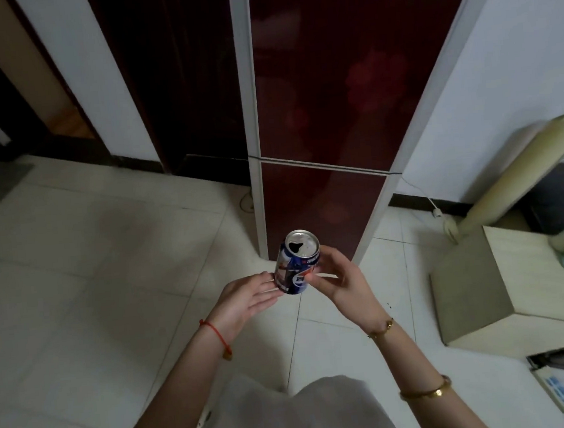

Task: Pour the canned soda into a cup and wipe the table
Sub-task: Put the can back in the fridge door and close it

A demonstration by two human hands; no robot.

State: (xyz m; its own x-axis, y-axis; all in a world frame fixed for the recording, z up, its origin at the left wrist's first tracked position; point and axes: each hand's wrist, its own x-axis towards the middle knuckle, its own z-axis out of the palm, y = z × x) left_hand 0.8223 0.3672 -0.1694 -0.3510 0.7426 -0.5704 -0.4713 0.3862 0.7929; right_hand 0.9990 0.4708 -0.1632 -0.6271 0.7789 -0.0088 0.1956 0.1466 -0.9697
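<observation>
A blue soda can (297, 263) with its silver top open is held in front of me above the tiled floor. My right hand (342, 280) grips its right side, fingers and thumb curled round it. My left hand (247, 297) lies beside the can's lower left side with straight fingers, fingertips touching it. No cup, cloth or table top shows in this view.
A tall dark red fridge (326, 107) stands right ahead. At the right are a low beige cabinet (505, 293), a cream standing fan or appliance (522, 172) and a power strip (555, 391) on the floor. A doorway (6, 84) opens at the far left.
</observation>
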